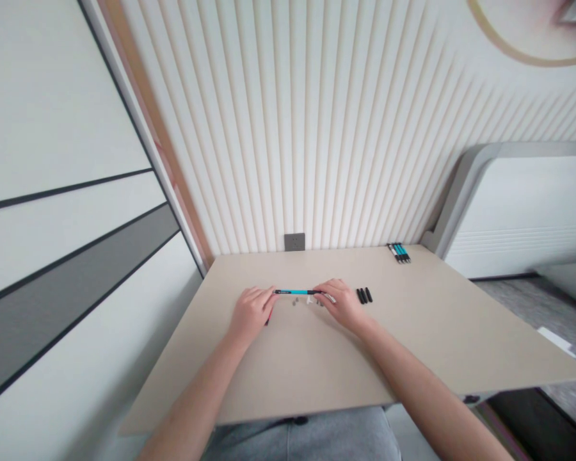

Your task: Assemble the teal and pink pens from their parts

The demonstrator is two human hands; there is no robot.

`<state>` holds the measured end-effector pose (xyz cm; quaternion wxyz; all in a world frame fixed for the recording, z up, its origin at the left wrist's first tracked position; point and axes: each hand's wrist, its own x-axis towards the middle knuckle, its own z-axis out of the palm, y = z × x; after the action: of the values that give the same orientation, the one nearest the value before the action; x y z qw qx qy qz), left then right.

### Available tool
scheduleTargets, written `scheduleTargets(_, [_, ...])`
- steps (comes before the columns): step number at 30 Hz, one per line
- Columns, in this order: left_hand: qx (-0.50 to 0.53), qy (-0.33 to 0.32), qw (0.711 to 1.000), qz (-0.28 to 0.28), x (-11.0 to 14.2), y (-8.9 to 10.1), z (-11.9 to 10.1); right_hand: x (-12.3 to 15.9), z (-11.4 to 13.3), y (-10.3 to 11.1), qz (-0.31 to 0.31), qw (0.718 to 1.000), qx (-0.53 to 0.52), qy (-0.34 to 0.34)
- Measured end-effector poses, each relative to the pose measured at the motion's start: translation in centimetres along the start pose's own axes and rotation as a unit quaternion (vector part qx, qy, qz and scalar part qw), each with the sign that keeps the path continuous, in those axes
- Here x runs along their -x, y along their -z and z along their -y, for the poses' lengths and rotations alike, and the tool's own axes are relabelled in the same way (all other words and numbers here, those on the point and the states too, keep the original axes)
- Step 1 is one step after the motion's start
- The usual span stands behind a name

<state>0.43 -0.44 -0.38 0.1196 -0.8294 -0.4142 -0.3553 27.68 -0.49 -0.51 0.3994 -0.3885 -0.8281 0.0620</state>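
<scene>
Two ends of the blue pen (299, 292) are gripped by left hand (250, 312) and right hand (343, 305), probably for steadiness.

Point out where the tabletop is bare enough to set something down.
The tabletop is bare right of the three black pieces; at the front between the forearms; and along the wall, left of the pen row. Crowded: between left hand and right hand, where small parts lie near the held pen.

Faded grey-blue trousers (340, 438), visibly seamed down the middle, below bare forearms (211, 378).
</scene>
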Motion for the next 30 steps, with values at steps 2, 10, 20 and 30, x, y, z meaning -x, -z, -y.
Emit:
scheduleTargets(2, [0.007, 0.004, 1.0, 0.001, 0.1, -0.1, 0.1, 0.0, 0.3, 0.0, 0.005, 1.0, -0.004, 0.004])
scheduleTargets(10, [0.057, 0.016, 0.998, 0.017, 0.5, -0.9, 0.7, 0.1, 0.4, -0.9, 0.0, 1.0, 0.014, -0.022])
scheduleTargets(20, [0.154, 0.058, 0.986, 0.017, 0.2, -0.6, 1.1, -0.1, 0.3, -1.0, 0.049, 0.999, 0.007, -0.01])
scheduleTargets(30, [0.139, 0.051, 0.989, 0.028, 0.2, -0.7, 1.3, 0.0, -0.6, -0.7, 0.067, 0.997, 0.04, -0.008])
